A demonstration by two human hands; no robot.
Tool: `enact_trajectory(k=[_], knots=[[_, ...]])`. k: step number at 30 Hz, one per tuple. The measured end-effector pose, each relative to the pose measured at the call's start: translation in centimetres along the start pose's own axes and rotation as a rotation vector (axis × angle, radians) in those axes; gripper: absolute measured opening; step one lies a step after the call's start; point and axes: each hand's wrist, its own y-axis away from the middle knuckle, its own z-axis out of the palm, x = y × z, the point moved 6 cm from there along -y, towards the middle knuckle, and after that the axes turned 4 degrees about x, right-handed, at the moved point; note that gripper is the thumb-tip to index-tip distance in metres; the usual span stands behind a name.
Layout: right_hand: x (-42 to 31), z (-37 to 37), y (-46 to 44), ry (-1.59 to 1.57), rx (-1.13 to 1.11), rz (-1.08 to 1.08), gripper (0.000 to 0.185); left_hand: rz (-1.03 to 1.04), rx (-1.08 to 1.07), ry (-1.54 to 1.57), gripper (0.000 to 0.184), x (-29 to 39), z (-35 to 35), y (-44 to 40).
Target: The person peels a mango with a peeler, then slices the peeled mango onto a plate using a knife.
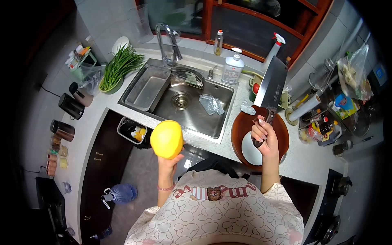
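Yellow, smooth, rounded produce (pixel 166 139) sits grasped in the left grip (pixel 167 162), well apart and leftward from the broad steel cleaver with a dark handle (pixel 272 83) clenched in the right grip (pixel 266 139), its long axis pointing away from the body.

Two hands: the left hand (pixel 168 163) holds one yellow piece of produce (pixel 166 139), the right hand (pixel 265 136) one cleaver (pixel 274 85). Beyond the left hand: one faucet (pixel 176 51), one green bowl (pixel 116 87) (with one bunch of green stalks (pixel 120 67)). Between the hands and farther off: one crumpled plastic bag (pixel 212 104), one white pump bottle (pixel 233 69), one orange-capped bottle (pixel 218 43). Beneath the right hand: one white dish (pixel 250 151). Well left of the left hand: three dark vessels (pixel 72 106) and several small jars (pixel 63 150), too blurred to count surely. Nearer the left hand: one bin (pixel 119 130).
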Motion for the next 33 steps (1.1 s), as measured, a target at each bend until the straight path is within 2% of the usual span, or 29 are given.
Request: enact_trajectory(k=[2,3,5,6,8,11,13,14,18,19,21,22,24,27,28,33], knots=[[0.9,-0.3,0.0,0.123,0.063,-0.049,0.007,-0.023,-0.023,-0.052,0.075,-0.2,-0.2,-0.3],[1.1,0.0,0.4,0.268,0.101,-0.088,0.014,-0.099,-0.047,-0.096,0.081,-0.1,0.7,-0.4],[1.3,-0.6,1.1,0.514,0.245,-0.176,0.021,-0.066,-0.095,-0.161,0.093,-1.3,1.5,-1.1],[1.0,-1.1,1.7,0.621,0.322,-0.208,0.027,0.048,-0.122,-0.3,0.099,-0.8,2.6,-1.6],[0.4,-1.6,3.2,0.666,0.335,-0.238,0.026,0.255,-0.199,-0.478,0.108,1.2,7.1,-2.0],[-1.3,-1.5,6.0,0.863,0.347,-0.399,0.029,0.233,-0.285,-0.504,0.107,0.6,11.9,-2.1],[-2.5,-0.6,8.5,0.911,0.399,-0.409,0.031,0.189,-0.338,-0.419,0.105,-1.0,14.4,-2.4],[-3.1,-0.8,9.5,0.883,0.352,-0.384,0.033,0.168,-0.363,-0.376,0.104,-1.7,15.7,-2.6],[-6.5,0.0,13.4,0.871,0.33,-0.579,0.038,0.163,-0.445,-0.288,0.1,-2.5,21.6,-2.7],[-8.8,0.7,14.9,0.858,0.269,-0.621,0.039,-0.046,-0.455,0.064,0.099,-2.8,24.9,-2.2],[-11.3,1.1,16.6,0.882,0.293,-0.69,0.04,-0.03,-0.447,0.127,0.101,-3.7,27.3,-1.7],[-12.5,1.2,17.3,0.906,0.31,-0.71,0.039,0.044,-0.474,0.056,0.102,-3.9,28.1,-1.7],[-14.4,0.5,18.5,0.963,0.364,-0.725,0.038,0.2,-0.521,-0.087,0.103,-4.7,29.8,-1.7],[-16.2,-2.1,20.0,0.982,0.435,-0.702,0.035,0.075,-0.571,-0.021,0.103,-6.7,31.2,-0.9],[-16.5,-3.3,20.3,0.977,0.464,-0.678,0.034,0.088,-0.581,0.01,0.098,-7.6,31.3,-0.7],[-15.4,-9.9,21.2,0.897,0.64,-0.454,0.031,0.004,-0.537,-0.296,0.086,-11.9,29.4,0.7]])
